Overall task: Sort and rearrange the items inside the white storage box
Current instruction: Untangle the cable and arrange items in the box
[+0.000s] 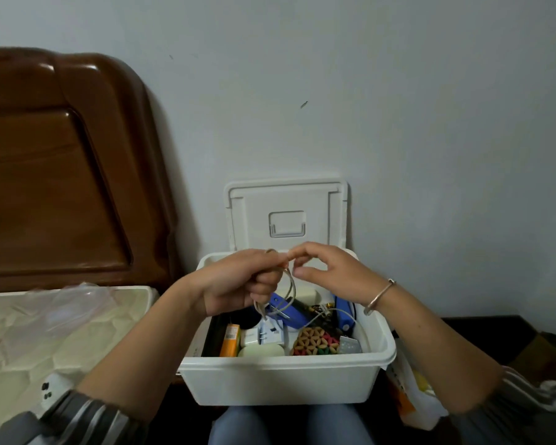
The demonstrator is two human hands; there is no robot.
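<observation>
At far left a wooden headboard (61, 162) stands against the wall, with a mattress (29, 342) near it and crumpled clear plastic (74, 300) on top. Your left hand (238, 281) is over the box (280, 383), fingers curled round a pale cable (290, 285) gathered in loops; one loop hangs down toward the contents.

The box sits in the middle, just beyond your knees, its lid (286, 200) upright against the wall. Inside, from left to right, you have:
- an orange carton (230, 340)
- a white plug (258, 336), with a pale oval case (261, 351) near it
- a round patterned disc (315, 342)
- a blue tool (344, 317) at the far right side

Your right hand (329, 271) meets the left at the top of the cable, forefinger and thumb curved toward it. Whether they actually nip the cable cannot be told. A bracelet (379, 297) circles that wrist. Right of the box lies a white bag (413, 396).
</observation>
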